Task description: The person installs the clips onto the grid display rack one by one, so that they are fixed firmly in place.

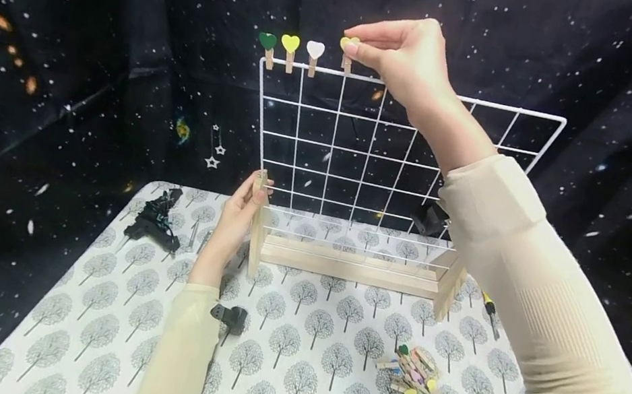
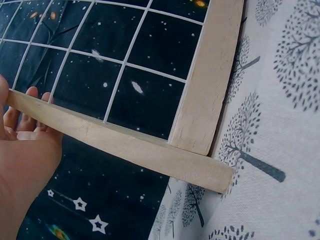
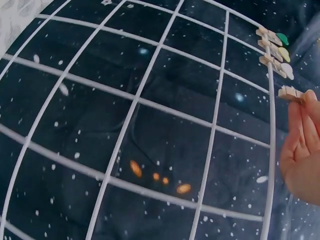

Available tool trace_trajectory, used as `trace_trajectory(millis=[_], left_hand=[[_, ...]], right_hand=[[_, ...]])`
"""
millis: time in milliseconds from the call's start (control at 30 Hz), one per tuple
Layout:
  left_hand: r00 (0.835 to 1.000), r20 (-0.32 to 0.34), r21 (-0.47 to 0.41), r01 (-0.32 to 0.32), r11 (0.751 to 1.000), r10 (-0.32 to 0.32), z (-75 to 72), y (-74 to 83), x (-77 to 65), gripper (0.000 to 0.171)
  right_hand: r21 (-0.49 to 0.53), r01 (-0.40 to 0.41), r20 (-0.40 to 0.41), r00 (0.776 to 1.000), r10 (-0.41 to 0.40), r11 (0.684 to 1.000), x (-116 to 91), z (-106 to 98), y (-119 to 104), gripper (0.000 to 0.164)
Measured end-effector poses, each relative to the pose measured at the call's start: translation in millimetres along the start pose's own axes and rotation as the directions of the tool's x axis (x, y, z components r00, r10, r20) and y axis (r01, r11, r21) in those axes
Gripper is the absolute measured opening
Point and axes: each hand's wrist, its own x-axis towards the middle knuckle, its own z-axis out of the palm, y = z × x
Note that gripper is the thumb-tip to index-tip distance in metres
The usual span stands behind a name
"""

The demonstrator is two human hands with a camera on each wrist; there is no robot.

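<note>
Pinches a yellow-hearted clip (image 1: 346, 62) in the right hand (image 1: 412, 65), at the top rail of the white wire grid (image 1: 369, 154), right of the green clip (image 1: 268, 41), yellow clip (image 1: 290, 44) and white clip (image 1: 315, 51); cannot tell whether biting on the wire. Grips the wooden stand (image 1: 348, 268) at its left upright with the left hand (image 1: 236, 212). Looks very light, stiff in the wood and probably springy; perhaps slippery on the smooth painted heart. Best taken by both wooden tails at the heart end, squeezed evenly, away from the biting end. Likely to twist if pinched off-centre. Likewise on the bench (image 1: 309, 305), a loose pile of clips (image 1: 413, 378).
</note>
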Motion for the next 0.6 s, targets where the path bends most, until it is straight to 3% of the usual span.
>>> trace_trajectory(millis=[300, 600], left_hand=[[1.000, -0.020, 0.001, -0.006, 1.000, 0.006, -2.3, -5.1, -4.3, 0.048], [1.000, 0.008, -0.020, -0.025, 1.000, 0.025, 0.3, -1.1, -2.0, 0.047]], right_hand=[[-0.053, -0.030, -0.040, 0.999, 0.028, 0.998, 6, 22, -2, 0.023], [-0.113, -0.036, -0.026, 0.999, 0.033, 0.993, 0, 17, 5, 0.029]])
